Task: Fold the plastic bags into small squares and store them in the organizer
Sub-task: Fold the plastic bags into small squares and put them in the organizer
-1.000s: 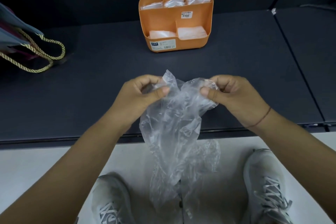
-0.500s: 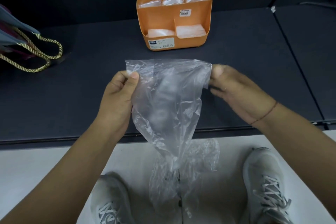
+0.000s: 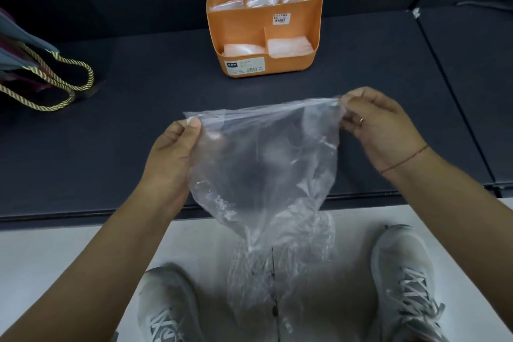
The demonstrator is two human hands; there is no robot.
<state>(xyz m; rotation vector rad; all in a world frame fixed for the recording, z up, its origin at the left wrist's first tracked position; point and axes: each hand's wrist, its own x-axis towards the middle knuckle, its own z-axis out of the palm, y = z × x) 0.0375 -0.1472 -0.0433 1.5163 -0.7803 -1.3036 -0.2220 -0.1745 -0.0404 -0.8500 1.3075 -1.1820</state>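
Plastic bag [image 3: 263, 164] hung stretched at mid-frame, its top edge taut above the near edge of the dark table [image 3: 138, 119]. The left hand [image 3: 172, 158] pinched its left corner between thumb and curled fingers, and the right hand [image 3: 380, 125] pinched the right corner. The orange organizer [image 3: 238, 28] stood at upper centre, holding folded bags [image 3: 288, 46].

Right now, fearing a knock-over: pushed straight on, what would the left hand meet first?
Probably the orange organizer; the left hand, gripping the plastic bag, aims at its front, height unclear.
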